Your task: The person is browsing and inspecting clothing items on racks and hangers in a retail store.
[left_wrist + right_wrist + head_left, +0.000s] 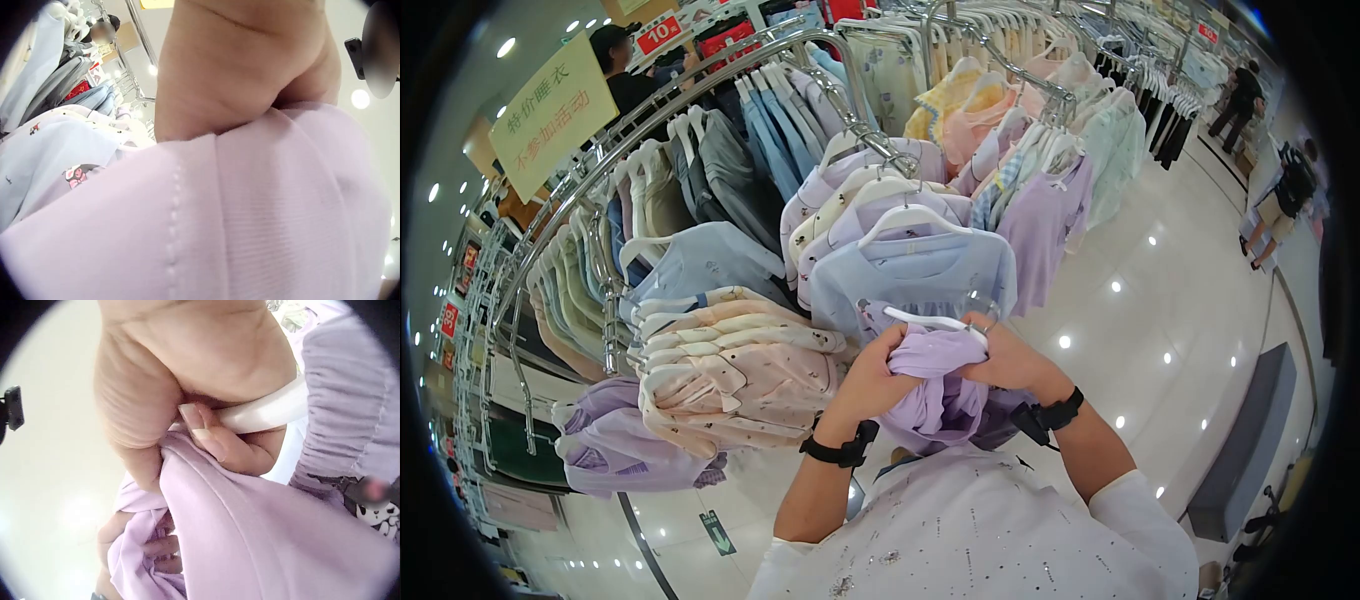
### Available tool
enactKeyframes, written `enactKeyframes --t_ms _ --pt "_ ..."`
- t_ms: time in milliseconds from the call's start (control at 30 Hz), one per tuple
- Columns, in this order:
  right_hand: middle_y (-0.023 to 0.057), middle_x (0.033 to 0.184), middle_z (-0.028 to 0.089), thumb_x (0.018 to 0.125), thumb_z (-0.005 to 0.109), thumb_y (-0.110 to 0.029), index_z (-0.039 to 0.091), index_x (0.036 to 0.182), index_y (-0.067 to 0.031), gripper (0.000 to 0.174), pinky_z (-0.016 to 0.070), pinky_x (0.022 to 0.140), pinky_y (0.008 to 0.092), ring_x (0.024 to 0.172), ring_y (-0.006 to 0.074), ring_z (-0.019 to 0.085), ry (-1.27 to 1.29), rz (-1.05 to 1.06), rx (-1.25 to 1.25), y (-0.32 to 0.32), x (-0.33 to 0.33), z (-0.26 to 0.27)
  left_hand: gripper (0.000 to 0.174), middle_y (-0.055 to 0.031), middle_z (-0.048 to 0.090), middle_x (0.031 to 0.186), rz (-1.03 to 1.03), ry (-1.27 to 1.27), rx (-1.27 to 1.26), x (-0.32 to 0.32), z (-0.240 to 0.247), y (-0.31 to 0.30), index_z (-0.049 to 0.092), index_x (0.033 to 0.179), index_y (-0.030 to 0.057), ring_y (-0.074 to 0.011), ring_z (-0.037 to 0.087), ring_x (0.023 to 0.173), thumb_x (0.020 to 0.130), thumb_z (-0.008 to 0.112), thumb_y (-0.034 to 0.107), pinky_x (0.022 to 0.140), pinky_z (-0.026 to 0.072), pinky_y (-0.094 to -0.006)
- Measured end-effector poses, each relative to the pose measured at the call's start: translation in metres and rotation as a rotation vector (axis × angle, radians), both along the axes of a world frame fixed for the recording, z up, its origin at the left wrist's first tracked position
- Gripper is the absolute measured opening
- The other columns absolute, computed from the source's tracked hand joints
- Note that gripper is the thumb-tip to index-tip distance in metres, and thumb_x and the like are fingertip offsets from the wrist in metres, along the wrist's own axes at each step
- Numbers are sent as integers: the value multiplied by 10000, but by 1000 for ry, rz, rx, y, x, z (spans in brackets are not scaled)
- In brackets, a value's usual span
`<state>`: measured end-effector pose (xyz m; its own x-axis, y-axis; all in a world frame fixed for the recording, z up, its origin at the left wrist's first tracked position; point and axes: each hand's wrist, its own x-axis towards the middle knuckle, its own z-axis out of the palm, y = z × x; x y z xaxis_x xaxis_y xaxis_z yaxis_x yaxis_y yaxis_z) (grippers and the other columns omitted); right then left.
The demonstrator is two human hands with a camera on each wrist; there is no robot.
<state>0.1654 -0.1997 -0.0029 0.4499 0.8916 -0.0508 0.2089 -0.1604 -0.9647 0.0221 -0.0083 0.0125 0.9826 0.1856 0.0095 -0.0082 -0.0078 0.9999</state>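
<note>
In the head view both hands are in front of the chest with a lilac pajama top bunched between them. My left hand grips its cloth from the left side. The left wrist view shows that palm pressed against a stitched, ribbed part of the lilac fabric, which hides its fingertips. My right hand holds a white hanger; in the right wrist view its fingers curl by the hanger's white arm and the garment's edge. Beside them is a gathered lilac piece with a cartoon print.
A light blue pajama top hangs on the rack just beyond the hands. Peach printed pajamas and more lilac ones hang at left. A chrome rail curves above. A grey bench stands on the shiny floor at right.
</note>
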Motion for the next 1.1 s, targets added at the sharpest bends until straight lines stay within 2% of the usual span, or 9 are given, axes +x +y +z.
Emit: enactKeyframes --t_ms 300,367,500,567,700,767,900,967,1100 --pt "135 979 639 727 778 -134 554 1181 -18 519 498 796 365 888 240 620 -106 -186 -87 4 7 26 618 -102 706 1048 -95 171 425 -10 11 16 619 1206 -13 -196 674 947 713 876 256 856 524 -338" --pt "76 887 618 719 747 -110 529 1205 -41 536 490 693 316 783 148 589 -184 -173 -87 7 8 18 521 -179 722 1016 -264 544 662 -7 24 18 671 1130 13 -313 700 906 700 836 257 829 542 -378" --pt "85 891 616 720 745 -104 529 1190 -43 521 491 709 330 795 165 592 -263 -194 -33 8 5 15 375 -183 723 981 -96 338 806 -9 -18 27 695 1073 26 -338 698 845 744 776 185 790 545 -390" --pt "82 895 614 717 747 -91 528 1171 -52 505 487 729 325 819 173 593 -54 -191 -141 9 1 32 370 -172 720 965 180 46 692 -7 -19 27 677 1123 38 -337 701 814 769 739 128 754 543 -388" --pt "46 864 594 728 776 -109 540 1123 -71 462 466 690 287 778 146 580 -87 -167 -87 5 1 27 372 -116 719 910 145 -81 459 -5 6 25 652 1157 25 -273 699 781 793 710 73 725 537 -360" --pt "2 842 573 830 745 -160 561 1087 -93 323 443 657 260 734 119 558 -153 -99 -33 0 1 25 412 -45 697 860 -120 78 6 -6 24 28 626 1203 18 -203 681 776 799 704 36 726 537 -328" --pt "-32 810 550 936 670 -185 582 1089 -92 200 410 623 235 696 98 529 337 -90 -7 -2 14 5 433 -16 679 930 -312 131 -66 -8 66 26 611 1222 2 -150 647 858 798 700 6 792 528 -303" --pt "42 955 621 1013 585 -228 571 1163 -36 244 472 842 290 963 95 555 557 -10 -34 -5 29 -19 494 -38 669 1098 -467 -10 52 -4 82 14 563 1299 -15 -123 612 1021 838 724 52 900 486 -275" --pt "56 979 647 1017 577 -269 589 1171 -56 263 488 838 296 947 112 585 394 -9 216 12 0 -11 587 -44 626 1228 -525 -27 -126 8 94 -15 504 1369 -8 -121 578 1104 830 730 50 965 454 -281"
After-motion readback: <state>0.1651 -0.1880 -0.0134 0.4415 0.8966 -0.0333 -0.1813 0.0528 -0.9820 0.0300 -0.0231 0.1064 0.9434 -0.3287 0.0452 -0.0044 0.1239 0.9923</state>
